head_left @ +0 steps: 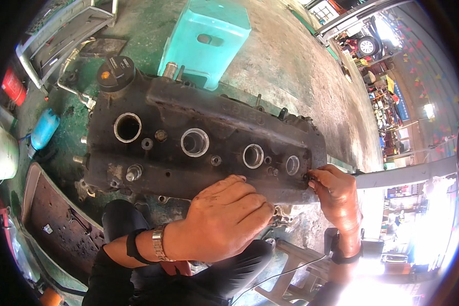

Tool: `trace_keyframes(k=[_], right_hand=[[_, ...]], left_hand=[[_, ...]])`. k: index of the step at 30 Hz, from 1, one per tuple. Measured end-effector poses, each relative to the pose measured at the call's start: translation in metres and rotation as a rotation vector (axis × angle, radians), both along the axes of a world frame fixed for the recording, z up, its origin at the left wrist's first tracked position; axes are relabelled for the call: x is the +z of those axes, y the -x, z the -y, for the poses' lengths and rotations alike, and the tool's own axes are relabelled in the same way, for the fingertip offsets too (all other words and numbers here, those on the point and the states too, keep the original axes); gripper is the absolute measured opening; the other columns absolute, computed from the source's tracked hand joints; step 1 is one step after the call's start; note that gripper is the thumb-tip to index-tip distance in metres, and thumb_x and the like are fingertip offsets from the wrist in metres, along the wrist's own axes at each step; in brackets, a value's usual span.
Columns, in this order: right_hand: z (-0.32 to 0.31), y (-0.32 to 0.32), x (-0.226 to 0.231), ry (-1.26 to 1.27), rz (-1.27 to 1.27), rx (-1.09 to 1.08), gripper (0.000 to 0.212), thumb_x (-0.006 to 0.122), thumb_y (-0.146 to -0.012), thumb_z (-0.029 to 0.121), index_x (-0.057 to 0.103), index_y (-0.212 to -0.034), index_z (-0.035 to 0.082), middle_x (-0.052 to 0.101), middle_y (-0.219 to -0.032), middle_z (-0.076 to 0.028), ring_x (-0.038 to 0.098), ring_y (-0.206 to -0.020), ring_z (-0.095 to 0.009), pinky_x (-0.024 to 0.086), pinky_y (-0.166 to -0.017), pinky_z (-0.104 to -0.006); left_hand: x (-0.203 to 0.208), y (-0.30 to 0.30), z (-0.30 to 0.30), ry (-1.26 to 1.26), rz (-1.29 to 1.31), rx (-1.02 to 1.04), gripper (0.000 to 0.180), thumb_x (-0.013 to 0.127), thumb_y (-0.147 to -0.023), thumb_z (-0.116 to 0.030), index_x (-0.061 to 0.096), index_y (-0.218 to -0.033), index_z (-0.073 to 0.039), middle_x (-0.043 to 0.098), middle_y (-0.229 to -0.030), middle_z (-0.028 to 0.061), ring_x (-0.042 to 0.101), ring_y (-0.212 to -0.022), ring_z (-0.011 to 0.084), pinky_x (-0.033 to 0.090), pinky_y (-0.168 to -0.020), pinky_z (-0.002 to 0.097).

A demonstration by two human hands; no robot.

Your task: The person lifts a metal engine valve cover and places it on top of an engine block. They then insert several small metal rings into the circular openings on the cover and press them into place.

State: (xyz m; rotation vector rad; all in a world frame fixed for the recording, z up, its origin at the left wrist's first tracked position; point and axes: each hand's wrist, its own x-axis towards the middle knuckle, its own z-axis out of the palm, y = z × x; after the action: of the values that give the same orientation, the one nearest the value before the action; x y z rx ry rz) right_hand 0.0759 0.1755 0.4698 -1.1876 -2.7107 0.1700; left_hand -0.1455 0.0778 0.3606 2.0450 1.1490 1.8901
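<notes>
A black engine valve cover (214,115) lies across the middle, on top of an engine head. Several round holes with pale metal rims run along it. At its far left corner sits a black oil filler cap (116,74). My left hand (222,217) is over the cover's near edge, fingers curled and pressed together; whatever they may hold is hidden under them. At the cover's right end, my right hand (335,196) pinches a small dark piece (307,177) between thumb and fingertips, against the cover. Its exact kind is too small to tell.
A turquoise plastic stool (206,41) stands behind the cover. On the left are a brown tray (61,224) with dark grime and small bits, a blue bottle (45,127) and a metal frame (69,38). A grey stool (290,270) is at the lower right.
</notes>
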Motion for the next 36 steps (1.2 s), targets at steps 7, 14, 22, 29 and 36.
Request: trace_keyframes(k=[7,14,22,29,36], right_hand=[[0.0005,0.0028,0.0017,0.005,0.006,0.007,0.022,0.074,-0.077,-0.012,0.070,-0.096,-0.004,0.068,-0.084,-0.016,0.068,-0.068,-0.028,0.052,-0.061,-0.0313],[-0.0001,-0.0002,0.0001,-0.007,0.028,0.004,0.016,0.073,-0.084,-0.002,0.070,-0.099,0.001,0.068,-0.087,-0.014,0.070,-0.073,-0.032,0.052,-0.062,-0.0352],[-0.0003,-0.0029,-0.0020,-0.012,0.004,0.021,0.018,0.074,-0.082,-0.004,0.070,-0.099,0.001,0.068,-0.087,-0.014,0.070,-0.073,-0.031,0.052,-0.062,-0.0351],[-0.0007,-0.0025,-0.0034,-0.035,0.011,0.035,0.019,0.075,-0.081,-0.004,0.070,-0.098,0.001,0.069,-0.087,-0.013,0.070,-0.073,-0.031,0.053,-0.062,-0.0353],[0.0007,0.0018,-0.0017,-0.056,0.024,0.029,0.017,0.075,-0.081,-0.002,0.071,-0.097,0.003,0.068,-0.085,-0.013,0.069,-0.072,-0.031,0.052,-0.061,-0.0357]], left_hand=[[0.0010,0.0010,0.0004,0.013,-0.015,0.001,0.026,0.083,-0.069,-0.007,0.070,-0.091,-0.002,0.068,-0.083,0.0079,0.067,-0.076,0.0244,0.057,-0.077,0.0421],[0.0012,0.0008,0.0006,0.015,-0.012,-0.001,0.025,0.083,-0.070,-0.007,0.070,-0.091,-0.002,0.068,-0.083,0.0078,0.067,-0.077,0.0242,0.057,-0.077,0.0420],[0.0009,0.0004,0.0002,0.015,-0.013,0.003,0.024,0.082,-0.070,-0.007,0.070,-0.091,-0.002,0.068,-0.083,0.0081,0.067,-0.076,0.0243,0.057,-0.077,0.0422],[0.0014,-0.0001,0.0000,0.012,-0.008,0.010,0.023,0.082,-0.070,-0.008,0.071,-0.089,-0.002,0.068,-0.083,0.0080,0.067,-0.076,0.0242,0.058,-0.077,0.0423],[0.0017,0.0005,0.0007,0.016,-0.011,0.008,0.023,0.082,-0.070,-0.008,0.071,-0.089,-0.002,0.069,-0.083,0.0084,0.067,-0.077,0.0246,0.058,-0.077,0.0422]])
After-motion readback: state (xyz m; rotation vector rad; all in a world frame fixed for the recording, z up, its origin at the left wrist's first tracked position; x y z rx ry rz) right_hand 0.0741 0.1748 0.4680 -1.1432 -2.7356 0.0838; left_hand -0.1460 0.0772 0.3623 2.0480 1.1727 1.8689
